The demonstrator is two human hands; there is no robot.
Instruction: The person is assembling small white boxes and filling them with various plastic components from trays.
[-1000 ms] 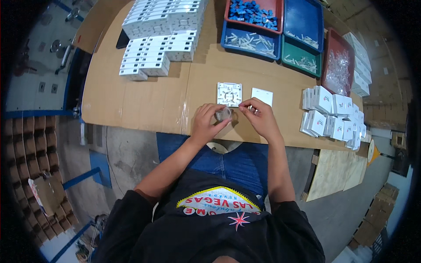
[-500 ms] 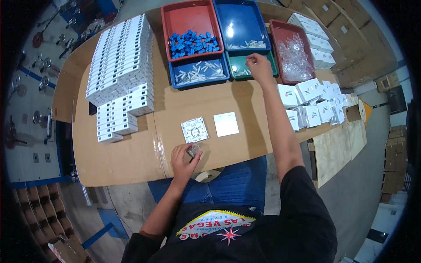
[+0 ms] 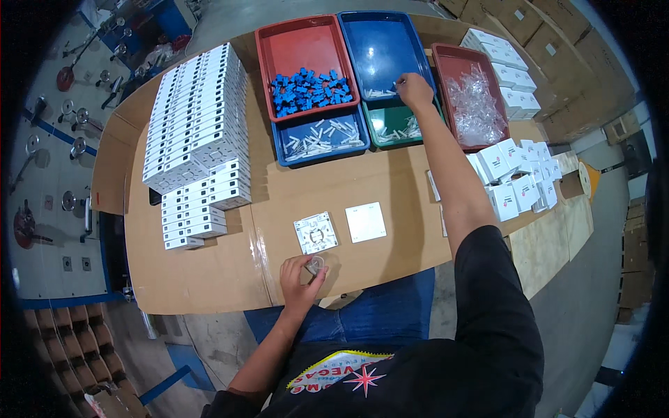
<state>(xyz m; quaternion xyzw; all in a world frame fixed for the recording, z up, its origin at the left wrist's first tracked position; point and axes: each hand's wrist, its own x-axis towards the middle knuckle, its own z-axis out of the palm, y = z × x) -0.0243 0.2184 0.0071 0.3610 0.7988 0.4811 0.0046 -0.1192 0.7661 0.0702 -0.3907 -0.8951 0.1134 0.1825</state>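
My left hand [image 3: 300, 284] is closed around a small clear plastic cup or bag [image 3: 316, 265] near the table's front edge; its contents are hard to make out. Just beyond lies a square white plate with dark markings and openings [image 3: 316, 233]. To the right of it is a plain white square panel [image 3: 366, 222]. My right hand [image 3: 415, 92] reaches far forward over the near end of a blue tray [image 3: 380, 49]. Its fingers are pinched beside short white sticks [image 3: 378, 93]; anything between them is too small to tell.
Left stands a tall stack of white boxes [image 3: 198, 111]. A red tray [image 3: 300, 45] holds blue parts; a lower blue tray [image 3: 282, 157] and a green tray [image 3: 435, 115] hold white sticks. Clear bags fill another red tray [image 3: 446, 59]. White boxes [image 3: 516, 174] lie right.
My right hand has moved forward from the green tray to the upper blue tray. My left hand keeps the clear plastic item at the same place. The whole view has shifted slightly.
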